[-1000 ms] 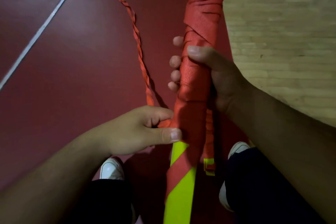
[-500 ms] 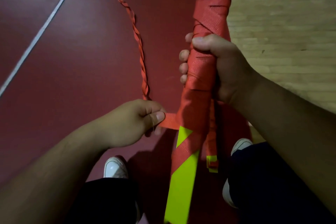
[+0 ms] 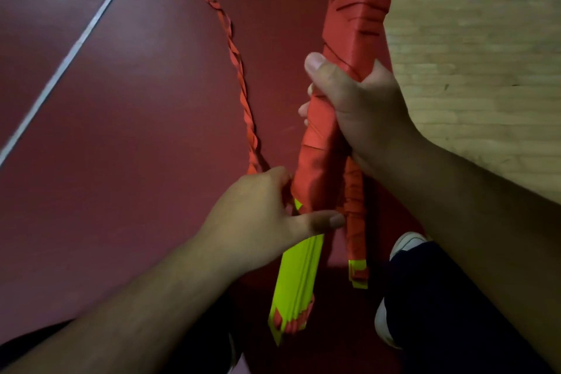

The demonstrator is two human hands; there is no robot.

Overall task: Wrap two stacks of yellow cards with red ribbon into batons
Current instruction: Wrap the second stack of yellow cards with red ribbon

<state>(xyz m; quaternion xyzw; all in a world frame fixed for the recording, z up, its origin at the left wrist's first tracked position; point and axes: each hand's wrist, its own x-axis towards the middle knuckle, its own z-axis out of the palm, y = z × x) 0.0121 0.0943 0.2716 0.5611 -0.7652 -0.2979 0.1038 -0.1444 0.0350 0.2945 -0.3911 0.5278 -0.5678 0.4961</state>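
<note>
The right hand (image 3: 358, 109) is clamped round the ribbon-wound upper part of the half-wrapped baton (image 3: 318, 161), thumb pointing up its front. The left hand (image 3: 261, 215) pinches the same baton lower down, thumb stretched across the wrap's edge (bare yellow card shows below). The twisted ribbon tail (image 3: 239, 79) trails from its knuckles over the red floor (image 3: 121, 130). A second baton (image 3: 353, 206) hangs just behind.

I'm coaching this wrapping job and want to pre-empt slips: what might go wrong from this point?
1. The bare yellow cards below the wrap look fanned at their lower end; they may slide apart before they get covered.
2. The red ribbon trailing from the left hand is twisted along the floor, so coming turns may go on ropy, not flat.
</note>
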